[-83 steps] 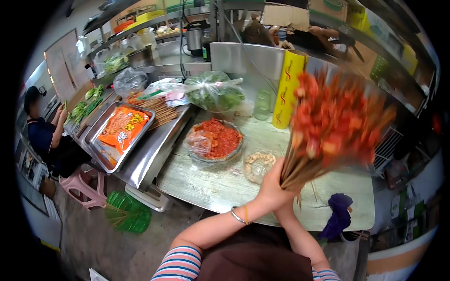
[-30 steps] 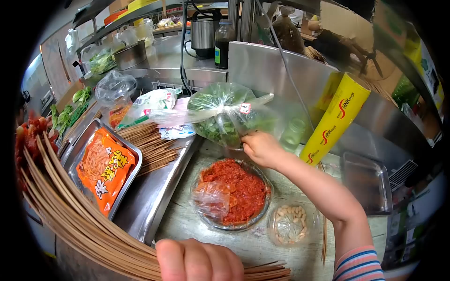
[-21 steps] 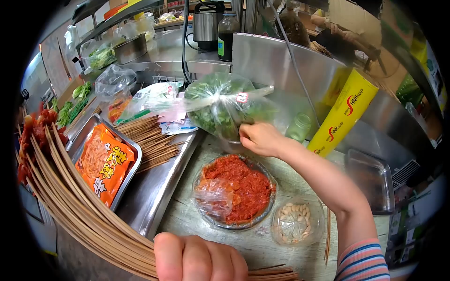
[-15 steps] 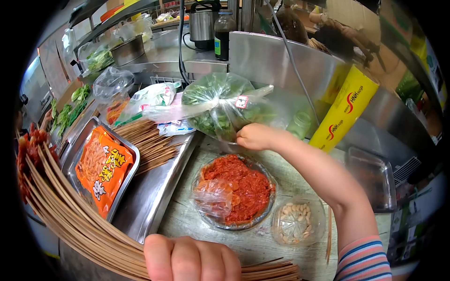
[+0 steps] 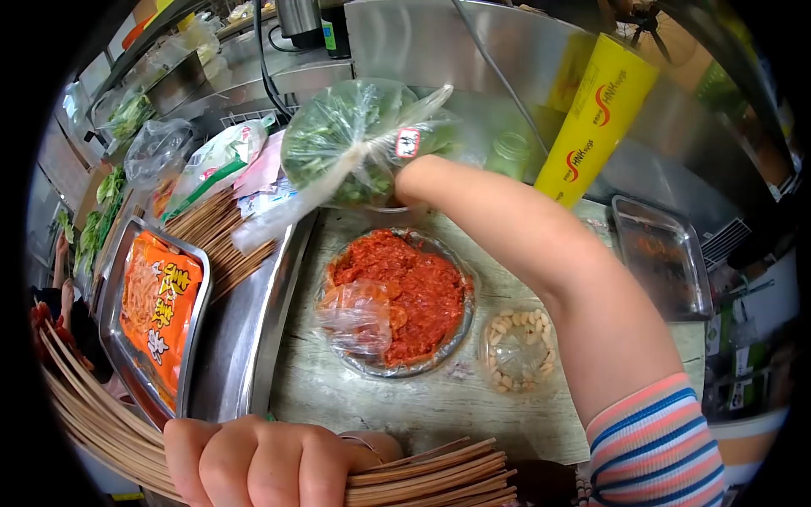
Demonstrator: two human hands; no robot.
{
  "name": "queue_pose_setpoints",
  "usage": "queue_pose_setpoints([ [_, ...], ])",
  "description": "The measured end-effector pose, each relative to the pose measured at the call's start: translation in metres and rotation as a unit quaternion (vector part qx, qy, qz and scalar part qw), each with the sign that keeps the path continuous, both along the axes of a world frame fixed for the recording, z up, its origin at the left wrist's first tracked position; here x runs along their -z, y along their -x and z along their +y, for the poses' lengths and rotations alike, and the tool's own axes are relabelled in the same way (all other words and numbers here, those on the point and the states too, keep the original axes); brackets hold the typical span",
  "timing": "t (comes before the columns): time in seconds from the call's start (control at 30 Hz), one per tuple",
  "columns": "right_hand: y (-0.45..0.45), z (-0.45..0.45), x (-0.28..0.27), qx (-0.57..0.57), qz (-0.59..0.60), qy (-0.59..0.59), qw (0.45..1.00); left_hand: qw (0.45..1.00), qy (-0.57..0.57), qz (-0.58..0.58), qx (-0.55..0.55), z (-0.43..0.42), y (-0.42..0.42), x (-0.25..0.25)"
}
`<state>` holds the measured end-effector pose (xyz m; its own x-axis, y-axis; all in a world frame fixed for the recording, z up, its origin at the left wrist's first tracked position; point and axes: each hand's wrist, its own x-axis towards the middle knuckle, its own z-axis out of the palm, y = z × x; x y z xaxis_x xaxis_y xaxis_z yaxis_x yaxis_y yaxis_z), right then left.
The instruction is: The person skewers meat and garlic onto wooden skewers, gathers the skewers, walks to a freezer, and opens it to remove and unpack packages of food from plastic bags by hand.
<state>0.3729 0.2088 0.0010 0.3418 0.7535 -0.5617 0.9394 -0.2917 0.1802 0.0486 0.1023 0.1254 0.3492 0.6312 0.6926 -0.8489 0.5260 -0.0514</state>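
At the bottom, my left hand [image 5: 258, 465] is closed around a thick bundle of bamboo skewers [image 5: 431, 475]. The skewers sweep to the far left, where their ends carry red pieces of food [image 5: 42, 317]. My right hand [image 5: 414, 179] reaches to the lower edge of a knotted clear plastic bag of leafy greens [image 5: 325, 148]; its fingers are hidden there. Below it stands a round bowl of red minced paste [image 5: 414, 296], partly covered by crumpled plastic film [image 5: 355, 319]. A clear tub of pale peeled cloves or nuts [image 5: 517, 325] sits to its right.
On the left, a metal tray [image 5: 205, 279] holds an orange food packet [image 5: 160, 296], beside loose skewers [image 5: 224, 232]. A yellow roll [image 5: 596, 118] and glass jar [image 5: 508, 155] stand behind. A plastic tray [image 5: 663, 262] lies right. Another person's hand [image 5: 66, 296] shows far left.
The view has shifted, so the bowl and bags appear higher and further left. My right hand has gone deeper by the greens bag, its fingers now out of sight. My left hand keeps the skewers.
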Motion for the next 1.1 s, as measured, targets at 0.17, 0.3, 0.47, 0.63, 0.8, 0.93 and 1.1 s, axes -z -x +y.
queue_pose_setpoints([
  [0.17, 0.005, -0.013, -0.007, 0.020, 0.035, -0.166, 0.985, 1.000, -0.001, -0.004, 0.013, 0.004, 0.007, 0.000],
  [0.3, 0.013, -0.036, -0.047, -0.064, 0.065, -0.193, 0.977, 1.000, -0.009, -0.002, 0.010, 0.002, 0.006, -0.001],
  [0.47, 0.011, -0.055, -0.053, -0.040, 0.169, -0.286, 0.942, 1.000, -0.006, 0.012, 0.006, -0.002, 0.006, -0.002],
  [0.63, 0.019, -0.097, -0.078, 0.084, 0.296, -0.444, 0.841, 0.999, -0.033, 0.015, 0.007, 0.000, 0.009, -0.001],
  [0.8, 0.057, -0.168, -0.115, 0.202, 0.533, -0.486, 0.662, 0.999, -0.043, 0.011, 0.018, -0.001, 0.008, 0.001],
  [0.93, 0.108, -0.231, -0.131, 0.192, 0.594, -0.526, 0.578, 0.999, -0.040, -0.003, 0.029, -0.007, 0.004, 0.001],
  [1.1, 0.144, -0.310, -0.119, 0.242, 0.506, -0.597, 0.574, 1.000, -0.016, 0.001, 0.026, -0.018, 0.003, -0.003],
])
